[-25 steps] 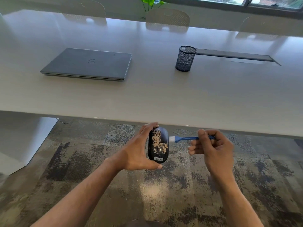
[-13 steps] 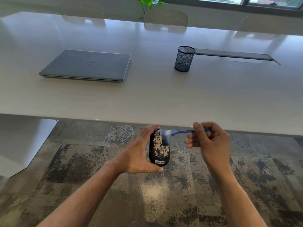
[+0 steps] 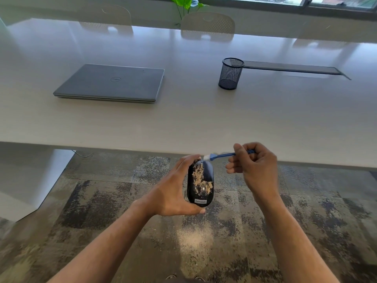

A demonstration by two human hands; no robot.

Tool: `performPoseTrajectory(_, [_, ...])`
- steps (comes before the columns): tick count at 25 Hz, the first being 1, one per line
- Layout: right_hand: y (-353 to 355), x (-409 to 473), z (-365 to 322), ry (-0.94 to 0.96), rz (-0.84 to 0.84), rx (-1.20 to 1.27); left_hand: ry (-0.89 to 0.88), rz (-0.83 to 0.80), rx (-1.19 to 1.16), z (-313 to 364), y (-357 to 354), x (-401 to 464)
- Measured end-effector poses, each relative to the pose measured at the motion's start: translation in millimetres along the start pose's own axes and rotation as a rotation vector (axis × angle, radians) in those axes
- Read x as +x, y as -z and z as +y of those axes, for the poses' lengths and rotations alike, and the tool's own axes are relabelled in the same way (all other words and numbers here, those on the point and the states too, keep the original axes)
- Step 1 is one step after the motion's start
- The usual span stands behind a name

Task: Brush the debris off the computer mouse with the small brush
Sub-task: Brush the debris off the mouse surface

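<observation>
The left hand grasps the mouse over the floor, clear of the worktop, so debris falls away. The right hand pinches the brush, bristles at the mouse's front end.

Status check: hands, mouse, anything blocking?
Left hand grips mouse. Right hand pinches small brush, bristles at mouse's front. Debris mostly on. Nothing blocking.

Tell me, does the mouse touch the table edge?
Apart. The head view shows the left hand holding the mouse in the air below the table edge, with carpet behind it.
</observation>
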State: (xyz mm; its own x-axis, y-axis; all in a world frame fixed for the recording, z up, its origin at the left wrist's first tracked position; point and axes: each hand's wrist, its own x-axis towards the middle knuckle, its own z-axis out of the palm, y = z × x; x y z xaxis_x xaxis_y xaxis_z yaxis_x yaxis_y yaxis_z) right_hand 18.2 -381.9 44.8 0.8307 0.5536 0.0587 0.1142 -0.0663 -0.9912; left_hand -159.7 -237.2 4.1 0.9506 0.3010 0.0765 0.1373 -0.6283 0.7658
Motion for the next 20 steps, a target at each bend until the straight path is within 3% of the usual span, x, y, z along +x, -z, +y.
performPoseTrajectory(20, [7.4, -35.5, -3.0, 0.002, 0.000, 0.057, 0.011, -0.001, -0.049, -3.6, 4.9, -2.9])
